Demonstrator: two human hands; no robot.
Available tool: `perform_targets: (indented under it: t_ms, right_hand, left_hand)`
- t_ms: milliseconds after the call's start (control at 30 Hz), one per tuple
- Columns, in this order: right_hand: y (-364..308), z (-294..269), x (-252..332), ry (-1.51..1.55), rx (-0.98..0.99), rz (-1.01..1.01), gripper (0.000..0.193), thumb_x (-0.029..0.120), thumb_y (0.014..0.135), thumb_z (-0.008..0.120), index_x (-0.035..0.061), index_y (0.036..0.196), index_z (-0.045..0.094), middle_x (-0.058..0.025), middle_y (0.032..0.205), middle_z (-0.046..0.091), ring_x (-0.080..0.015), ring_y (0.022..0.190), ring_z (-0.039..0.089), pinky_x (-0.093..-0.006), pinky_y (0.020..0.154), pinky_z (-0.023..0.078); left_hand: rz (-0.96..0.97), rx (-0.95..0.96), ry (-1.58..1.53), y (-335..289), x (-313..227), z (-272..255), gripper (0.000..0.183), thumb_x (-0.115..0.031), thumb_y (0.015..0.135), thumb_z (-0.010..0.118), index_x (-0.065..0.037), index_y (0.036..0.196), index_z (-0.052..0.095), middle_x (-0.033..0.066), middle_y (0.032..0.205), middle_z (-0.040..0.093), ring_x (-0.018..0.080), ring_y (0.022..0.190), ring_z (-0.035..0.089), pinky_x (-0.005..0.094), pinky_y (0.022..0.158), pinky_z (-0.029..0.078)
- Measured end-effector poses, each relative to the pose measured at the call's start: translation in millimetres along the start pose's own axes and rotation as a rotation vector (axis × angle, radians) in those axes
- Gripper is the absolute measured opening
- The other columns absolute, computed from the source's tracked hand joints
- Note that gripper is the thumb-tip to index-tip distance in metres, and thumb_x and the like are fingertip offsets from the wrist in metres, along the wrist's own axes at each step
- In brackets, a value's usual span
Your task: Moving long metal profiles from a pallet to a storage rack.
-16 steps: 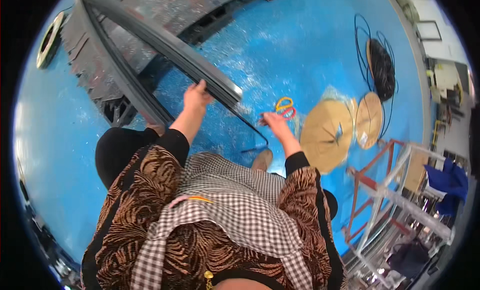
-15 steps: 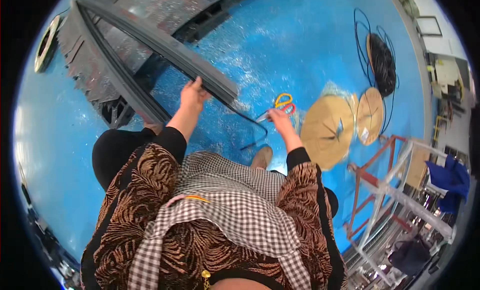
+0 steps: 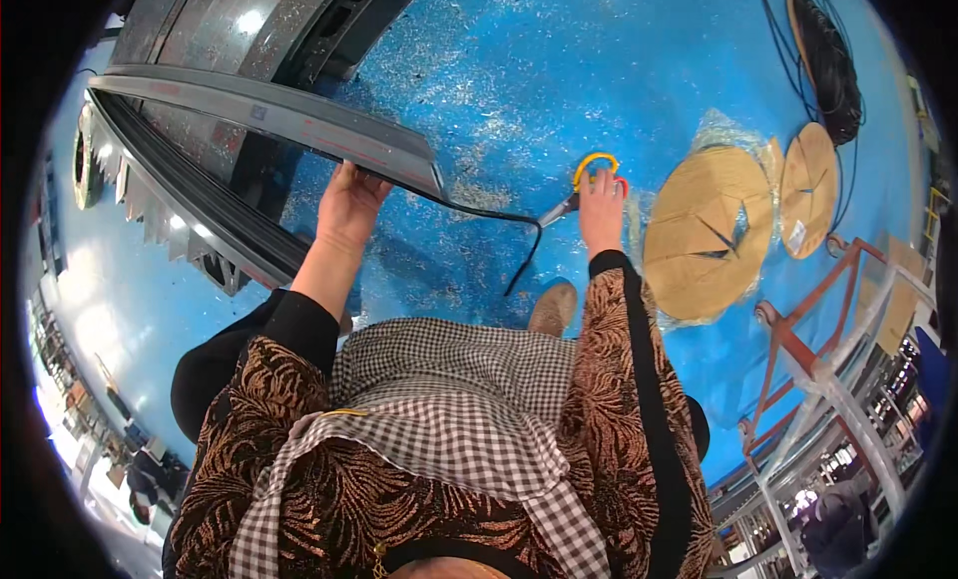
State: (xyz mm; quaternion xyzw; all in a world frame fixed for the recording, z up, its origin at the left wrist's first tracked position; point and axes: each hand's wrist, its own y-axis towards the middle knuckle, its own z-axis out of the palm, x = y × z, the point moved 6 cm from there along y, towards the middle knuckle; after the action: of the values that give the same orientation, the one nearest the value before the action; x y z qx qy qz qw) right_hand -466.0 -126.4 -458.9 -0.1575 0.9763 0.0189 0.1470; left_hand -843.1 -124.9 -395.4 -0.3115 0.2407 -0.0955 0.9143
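Observation:
My left hand (image 3: 349, 212) is closed around the near edge of a long grey profile bar (image 3: 299, 122), close to its right end. A thin black rubber strip (image 3: 489, 213) runs along that edge, sticks out past the bar's end and bends down toward me. My right hand (image 3: 602, 218) is closed on scissors (image 3: 562, 209) with yellow and red handles. Their blades point left and meet the strip at its bend; whether they grip it I cannot tell. My fingers partly hide the handles.
A second dark bar (image 3: 190, 190) slants nearer on the left, beside a large dark metal structure (image 3: 225, 30). Flat brown cardboard discs (image 3: 689, 265) lie to the right, with a coil of black strip (image 3: 826, 70) beyond. A red and white metal frame (image 3: 808, 365) stands at the right. Shavings litter the blue floor (image 3: 539, 70).
The view has shifted. The grey bar looks tipped, showing more of its flat side. My right hand and the scissors are further right in the picture, still at the strip.

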Motion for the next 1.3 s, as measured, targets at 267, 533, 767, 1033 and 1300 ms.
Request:
perform_targets:
  t_ms: [267, 533, 767, 1033, 1300]
  right_hand:
    - [-21, 18, -17, 0.246, 0.383, 0.197, 0.028, 0.019, 0.081, 0.051, 0.0065, 0.106, 0.051, -0.012, 0.092, 0.057, -0.0261, 0.075, 0.057, -0.0357, 0.064, 0.046]
    - [-44, 23, -17, 1.278, 0.619, 0.805, 0.029, 0.02, 0.077, 0.056, 0.0036, 0.101, 0.052, -0.0095, 0.071, 0.055, -0.0214, 0.062, 0.053, -0.0319, 0.055, 0.044]
    - [-65, -135, 22, 1.366, 0.727, 0.281, 0.037, 0.017, 0.077, 0.059, 0.0077, 0.111, 0.046, -0.0058, 0.077, 0.054, -0.0144, 0.057, 0.05, -0.0251, 0.05, 0.039]
    - [-85, -174, 117, 1.715, 0.928, 0.321, 0.035, 0.016, 0.08, 0.055, 0.0122, 0.112, 0.041, -0.0052, 0.073, 0.052, -0.015, 0.055, 0.049, -0.0263, 0.049, 0.039]
    - [-57, -158, 120, 1.714, 0.83, 0.287, 0.034, 0.016, 0.08, 0.052, 0.0107, 0.112, 0.043, -0.003, 0.071, 0.049, -0.0126, 0.053, 0.046, -0.0253, 0.048, 0.038]
  left_hand:
    - [0.016, -0.03, 0.028, 3, 2, -5, 0.016, -0.019, 0.091, 0.05, -0.007, 0.101, 0.054, 0.0081, 0.09, 0.062, 0.0227, 0.078, 0.062, 0.0334, 0.069, 0.052]
    - [0.021, -0.148, 0.042, -1, 3, 11, 0.022, -0.025, 0.09, 0.053, -0.005, 0.1, 0.053, 0.0113, 0.085, 0.06, 0.0243, 0.077, 0.061, 0.0348, 0.067, 0.053]
    - [-0.054, -0.275, 0.149, -2, 11, 9, 0.031, -0.03, 0.089, 0.055, -0.001, 0.1, 0.051, 0.0153, 0.082, 0.054, 0.0267, 0.074, 0.059, 0.0392, 0.064, 0.054]
    - [-0.043, -0.329, 0.205, 1, 4, 6, 0.035, -0.031, 0.089, 0.055, 0.0, 0.103, 0.048, 0.0171, 0.085, 0.052, 0.0289, 0.072, 0.058, 0.0411, 0.063, 0.054]
    - [-0.032, -0.302, 0.238, 3, 6, 7, 0.047, -0.036, 0.087, 0.056, 0.004, 0.111, 0.046, 0.0227, 0.102, 0.048, 0.0325, 0.084, 0.055, 0.0442, 0.073, 0.052]
